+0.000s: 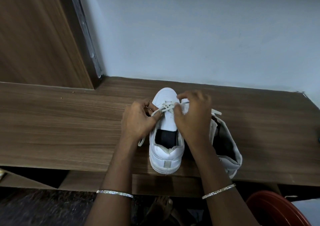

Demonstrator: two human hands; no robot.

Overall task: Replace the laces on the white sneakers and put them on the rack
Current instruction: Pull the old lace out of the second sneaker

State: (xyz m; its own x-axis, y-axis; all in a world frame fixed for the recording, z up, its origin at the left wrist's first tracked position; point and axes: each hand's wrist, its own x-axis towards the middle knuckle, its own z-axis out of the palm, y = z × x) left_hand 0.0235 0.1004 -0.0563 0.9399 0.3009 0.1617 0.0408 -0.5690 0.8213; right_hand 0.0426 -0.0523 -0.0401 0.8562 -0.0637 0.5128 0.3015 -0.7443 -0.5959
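Observation:
A white sneaker (pixel 166 149) stands on the wooden table (pixel 69 121), toe pointing away from me. A pale lace (pixel 167 107) crosses its lowest eyelets near the toe. My left hand (pixel 138 120) pinches one end of the lace at the shoe's left side. My right hand (pixel 194 114) pinches the other strand at the right side, above the tongue. A second white sneaker (pixel 226 144) lies just to the right, partly hidden behind my right forearm. A loose lace end (pixel 141 141) hangs down left of the first shoe.
A wooden door panel (pixel 38 35) rises at the back left, and a pale wall (pixel 190 35) runs behind the table. A red round tub (pixel 273 208) sits low at the right, below the table's front edge. A shelf (pixel 164 184) shows under the table.

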